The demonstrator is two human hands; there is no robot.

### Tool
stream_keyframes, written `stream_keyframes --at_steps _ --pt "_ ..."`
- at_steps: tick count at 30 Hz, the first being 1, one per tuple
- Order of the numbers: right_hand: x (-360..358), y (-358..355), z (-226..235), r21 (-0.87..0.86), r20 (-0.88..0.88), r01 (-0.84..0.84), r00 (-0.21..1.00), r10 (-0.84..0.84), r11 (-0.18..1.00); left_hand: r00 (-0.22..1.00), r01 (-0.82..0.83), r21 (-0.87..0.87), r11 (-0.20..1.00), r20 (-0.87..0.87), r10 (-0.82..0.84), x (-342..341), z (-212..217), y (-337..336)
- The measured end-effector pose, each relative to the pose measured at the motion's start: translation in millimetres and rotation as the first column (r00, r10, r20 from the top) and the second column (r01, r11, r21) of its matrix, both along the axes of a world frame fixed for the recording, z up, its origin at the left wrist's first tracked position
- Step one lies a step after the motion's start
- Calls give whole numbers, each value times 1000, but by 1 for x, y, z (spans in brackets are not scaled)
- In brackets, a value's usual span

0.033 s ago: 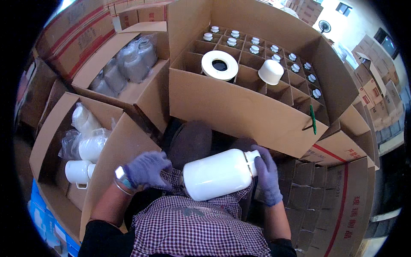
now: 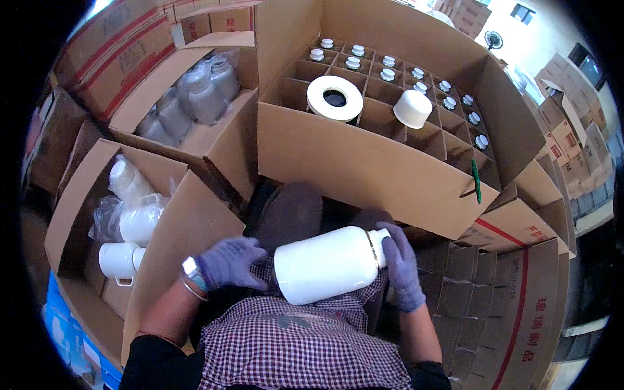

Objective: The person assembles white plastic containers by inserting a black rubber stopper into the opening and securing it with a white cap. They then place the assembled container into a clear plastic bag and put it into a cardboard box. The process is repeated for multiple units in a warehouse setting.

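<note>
A large glossy white bottle point(image 2: 325, 265) lies on its side across my lap, its neck and cap pointing right. A thin gold-coloured ring runs round its shoulder. My right hand point(image 2: 403, 270), in a grey-purple knit glove, is closed round the cap end. At the bottle's base, my left hand point(image 2: 233, 263), gloved alike, has its fingers stretched toward it. A narrow gap seems to separate them. My checked apron point(image 2: 292, 331) is behind the bottle.
Ahead stands a divided carton point(image 2: 364, 159) with several white-capped bottles, a tape roll point(image 2: 318, 97), a white cup-shaped piece point(image 2: 413, 109) and a green pen-like stick point(image 2: 476, 182). Left cartons hold white handled jugs point(image 2: 140, 221) and plastic-wrapped bottles point(image 2: 201, 91). Cardboard dividers point(image 2: 468, 292) stand at right.
The bottle and my right hand have shifted slightly left. My left hand has moved a little right and lower, closer to the bottle's base.
</note>
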State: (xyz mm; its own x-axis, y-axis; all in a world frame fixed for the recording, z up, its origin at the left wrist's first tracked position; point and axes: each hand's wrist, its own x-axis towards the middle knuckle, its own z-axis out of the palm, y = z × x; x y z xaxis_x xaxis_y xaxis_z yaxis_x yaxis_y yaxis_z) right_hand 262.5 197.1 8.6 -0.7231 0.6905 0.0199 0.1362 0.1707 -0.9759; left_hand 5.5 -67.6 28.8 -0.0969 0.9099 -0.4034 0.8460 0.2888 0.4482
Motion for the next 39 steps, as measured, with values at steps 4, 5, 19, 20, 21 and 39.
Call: stream_keyframes --at_steps 4,5,19,20,21,39 --pt "-4 2 -19 -149 -39 45 998 -52 988 928 -313 347 884 309 207 24 -46 15" --pt "-4 3 -16 -222 -75 62 994 -81 973 891 -389 438 811 402 211 27 -46 22" --pt "-26 -55 109 600 -374 156 922 102 785 814 -447 572 687 580 47 18 -48 53" --pt "-29 -57 105 474 -407 120 908 97 872 784 -460 541 704 619 36 21 -45 54" --pt "-31 -62 105 441 -440 125 893 92 889 769 -460 518 721 638 32 20 -41 56" --pt "-90 -28 139 673 -273 -431 611 743 601 -24 -738 -106 667 991 130 -1 -15 20"
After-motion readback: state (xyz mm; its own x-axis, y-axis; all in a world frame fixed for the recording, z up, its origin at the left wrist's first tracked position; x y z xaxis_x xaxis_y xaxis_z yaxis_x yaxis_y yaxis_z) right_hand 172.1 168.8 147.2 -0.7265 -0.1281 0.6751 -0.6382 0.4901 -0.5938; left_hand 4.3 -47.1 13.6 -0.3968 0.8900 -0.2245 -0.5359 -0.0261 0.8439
